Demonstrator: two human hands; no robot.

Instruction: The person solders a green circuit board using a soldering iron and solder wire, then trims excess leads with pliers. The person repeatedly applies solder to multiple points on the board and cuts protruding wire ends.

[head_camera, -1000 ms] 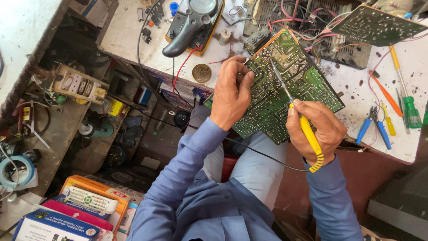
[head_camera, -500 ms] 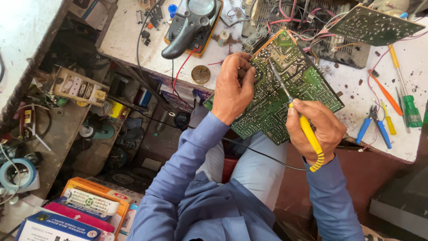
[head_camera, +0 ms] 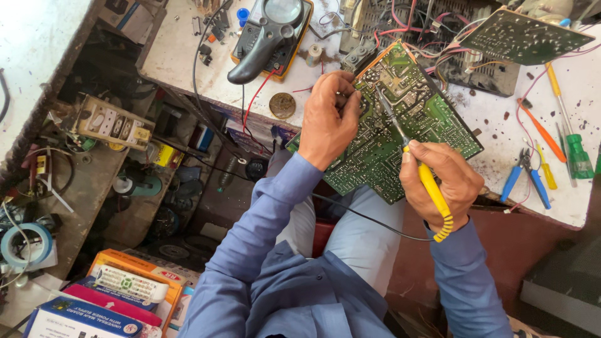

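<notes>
Green circuit board (head_camera: pixel 400 131), solder side up, tilted, its far edge resting on the white tabletop (head_camera: pixel 181 56) and its near corner overhanging the person's lap. The left hand (head_camera: pixel 328 119) is clamped on the board's left edge, fingers curled over the upper surface. The right hand (head_camera: pixel 447 181) is closed around the yellow handle of a soldering iron (head_camera: pixel 416 166); the metal shaft slants up and to the left, and its tip meets the board near the fingers of the left hand. The two hands are apart, with a stretch of board between them. A black cord (head_camera: pixel 369 219) runs from the iron's coiled yellow collar across the lap.

Beyond the board: a second circuit board (head_camera: pixel 526 37) propped over a chassis with red and white wires (head_camera: pixel 407 25). Left of the board: a brass-coloured disc (head_camera: pixel 282 105) on the tabletop, and a black magnifier lamp (head_camera: pixel 269 34) lying over an orange-edged meter. Right of the board: blue-handled pliers (head_camera: pixel 526 178), an orange screwdriver (head_camera: pixel 541 131) and a green-handled tool (head_camera: pixel 577 156). Lower left: cluttered shelves, a roll of tape (head_camera: pixel 25 247), and coloured boxes (head_camera: pixel 113 294).
</notes>
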